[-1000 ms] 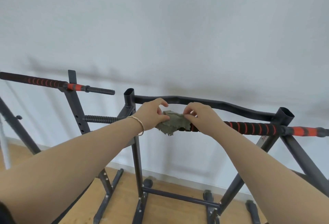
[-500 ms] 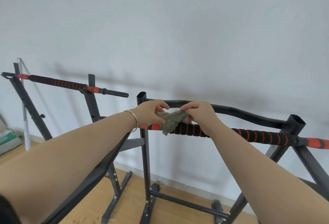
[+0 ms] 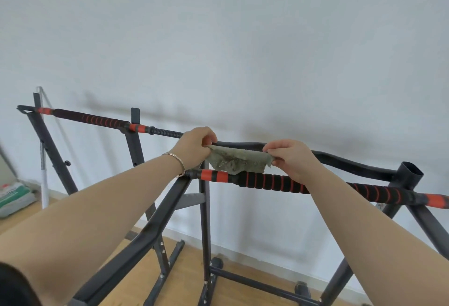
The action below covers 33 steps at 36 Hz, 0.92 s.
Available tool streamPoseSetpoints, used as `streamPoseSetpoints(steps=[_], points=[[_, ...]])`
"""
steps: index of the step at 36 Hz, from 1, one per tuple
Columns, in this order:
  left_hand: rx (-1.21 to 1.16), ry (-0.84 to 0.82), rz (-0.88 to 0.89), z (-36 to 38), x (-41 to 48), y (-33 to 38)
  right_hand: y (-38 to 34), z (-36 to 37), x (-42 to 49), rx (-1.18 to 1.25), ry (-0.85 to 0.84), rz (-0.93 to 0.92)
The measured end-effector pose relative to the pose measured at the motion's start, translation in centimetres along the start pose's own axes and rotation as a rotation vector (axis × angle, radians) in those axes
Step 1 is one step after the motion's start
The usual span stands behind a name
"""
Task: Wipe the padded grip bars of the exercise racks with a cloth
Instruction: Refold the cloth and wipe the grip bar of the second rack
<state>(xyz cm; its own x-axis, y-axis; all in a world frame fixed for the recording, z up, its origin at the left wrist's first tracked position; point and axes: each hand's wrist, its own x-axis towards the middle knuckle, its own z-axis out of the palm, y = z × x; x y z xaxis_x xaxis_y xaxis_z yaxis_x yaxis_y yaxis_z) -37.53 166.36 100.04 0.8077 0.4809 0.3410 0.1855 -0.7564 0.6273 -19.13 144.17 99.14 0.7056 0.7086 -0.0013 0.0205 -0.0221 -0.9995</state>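
Your cloth [image 3: 237, 162] is dull grey-green with dark speckled patches. The near grip bar [image 3: 272, 182] is black foam ringed with thin red stripes, with solid orange-red bands at its ends. The far bar [image 3: 97, 120] matches. Frames [image 3: 205, 220] are dark grey, wall [image 3: 243, 38] white, floor [image 3: 189, 279] honey-coloured wood.

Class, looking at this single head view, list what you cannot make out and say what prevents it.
- Padded bar: right end cut off by frame edge; a stretch hidden behind the right hand.
- Cloth corners: covered by both hands' fingers, left hand.
- Green bag: print too small, cropped at left edge.
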Motion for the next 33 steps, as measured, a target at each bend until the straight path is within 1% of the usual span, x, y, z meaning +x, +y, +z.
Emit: streamPoseSetpoints(steps=[2, 4, 6, 8, 13, 17, 18, 19, 20, 22, 23, 24, 26, 28, 30, 33], points=[[-0.033, -0.069, 0.011, -0.9, -0.4, -0.2, 0.2, -0.4, -0.4, -0.005, -0.057, 0.010], [-0.016, -0.207, 0.016, -1.6, -1.1, -0.4, 0.6, -0.7, -0.8, -0.033, -0.116, 0.017], [0.014, -0.337, 0.001, -1.6, -1.9, -0.8, 1.0, -0.8, -1.4, -0.104, -0.145, 0.021], [-0.004, -0.429, -0.026, -1.2, -2.6, -1.3, 1.2, -0.9, -1.9, -0.211, -0.151, 0.023], [-0.003, -0.550, -0.045, 0.1, -3.4, -2.2, 0.9, -0.5, -3.1, -0.424, -0.205, 0.044], [0.022, -0.653, -0.057, 0.4, -3.7, -1.6, 0.4, -0.3, -3.7, -0.457, -0.268, 0.023], [0.043, -0.663, -0.057, 0.4, -3.5, -1.3, 0.2, -0.2, -3.8, -0.465, -0.267, 0.013], [0.074, -0.636, -0.050, 0.5, -3.4, -1.0, 0.1, -0.2, -3.9, -0.492, -0.244, 0.000], [0.124, -0.563, -0.025, 0.7, -3.2, -0.5, 0.0, -0.2, -3.8, -0.533, -0.198, -0.022], [0.268, -0.373, 0.092, 1.7, -2.7, 0.5, 0.2, -0.1, -3.4, -0.641, -0.076, -0.118], [0.360, -0.310, 0.177, 2.5, -2.5, 1.0, 0.4, 0.0, -3.0, -0.727, -0.021, -0.186], [0.454, -0.287, 0.266, 3.5, -2.2, 1.6, 0.7, 0.1, -2.6, -0.837, 0.015, -0.237], [0.598, -0.336, 0.402, 6.1, -2.0, 2.6, 1.4, 0.3, -2.0, -1.008, 0.038, -0.240], [0.635, -0.414, 0.440, 8.6, -1.8, 3.3, 2.4, 0.4, -1.4, -1.149, 0.047, -0.176], [0.601, -0.439, 0.420, 10.4, -1.7, 3.5, 3.4, 0.3, -0.8, -1.273, 0.045, -0.140], [0.531, -0.456, 0.342, 11.0, -1.2, 3.0, 4.2, 0.2, -0.3, -1.352, 0.079, -0.101]])
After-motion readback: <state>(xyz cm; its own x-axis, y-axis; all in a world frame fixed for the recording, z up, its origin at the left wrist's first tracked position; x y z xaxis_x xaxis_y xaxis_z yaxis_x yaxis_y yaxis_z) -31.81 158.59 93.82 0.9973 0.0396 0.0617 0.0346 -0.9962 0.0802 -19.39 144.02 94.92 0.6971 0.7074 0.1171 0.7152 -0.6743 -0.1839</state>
